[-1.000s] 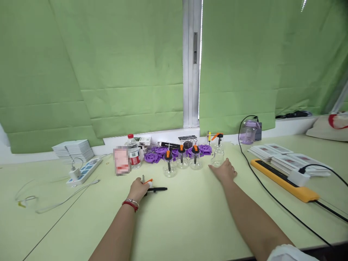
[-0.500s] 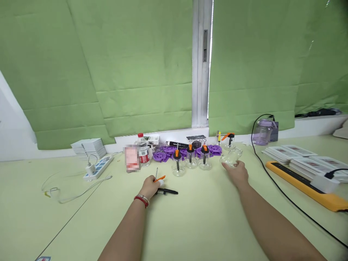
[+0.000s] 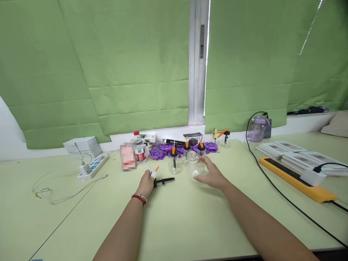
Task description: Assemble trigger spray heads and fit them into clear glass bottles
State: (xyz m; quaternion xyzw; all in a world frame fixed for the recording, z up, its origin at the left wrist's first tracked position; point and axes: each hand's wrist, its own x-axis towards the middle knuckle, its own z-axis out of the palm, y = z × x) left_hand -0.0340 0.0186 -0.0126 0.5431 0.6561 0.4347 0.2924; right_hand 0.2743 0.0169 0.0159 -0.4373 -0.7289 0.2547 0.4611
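Closed around a bottle top (image 3: 164, 181), my left hand (image 3: 145, 184) is low over the table. The top has a black spout pointing right, an orange lever and a thin pale tube; its middle is hidden by my fingers. My right hand (image 3: 213, 174) grips a clear, round-bellied bottle (image 3: 195, 169) from its right side. Behind that bottle stand several similar bottles with black-and-orange tops, among them a left one (image 3: 174, 166). Another topped bottle (image 3: 225, 140) stands farther back on the right.
Purple plastic parts (image 3: 157, 154) lie along the back, beside a red-capped water bottle (image 3: 140, 152). At left are a white power strip (image 3: 94, 167) and stacked white sheets (image 3: 83, 146). A yellow-orange power strip (image 3: 295, 179), a black cable (image 3: 269, 185) and card stacks (image 3: 280, 152) occupy the right.
My right hand has carried the clear bottle leftward from the back right to in front of the topped bottles. My left hand still holds the bottle top, which is slightly turned. The view has shifted a little.
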